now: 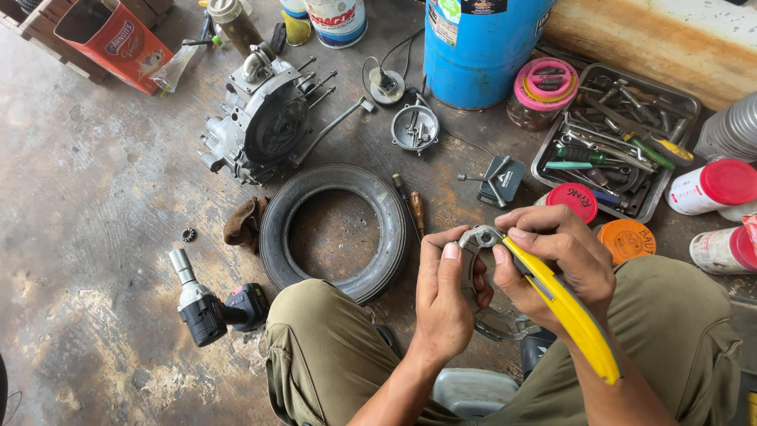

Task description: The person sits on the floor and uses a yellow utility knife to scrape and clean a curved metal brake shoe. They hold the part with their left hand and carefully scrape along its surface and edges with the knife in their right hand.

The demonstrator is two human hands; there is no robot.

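My left hand [443, 296] grips a curved grey metal part [474, 241] in front of my knees, thumb pressed on its upper end. My right hand [552, 256] holds a yellow utility knife [564, 308], its tip resting against that same part near the top. Another curved metal piece [498, 323] lies below my hands, partly hidden. Both hands are above the concrete floor between my knees in olive trousers.
A small black tyre [335, 229] lies ahead with a screwdriver [415, 211] beside it. A grey engine casing [256, 118] stands farther left, a cordless impact wrench [209, 304] near my left knee. A metal tool tray [615, 142], several jars and a blue drum [481, 47] sit right.
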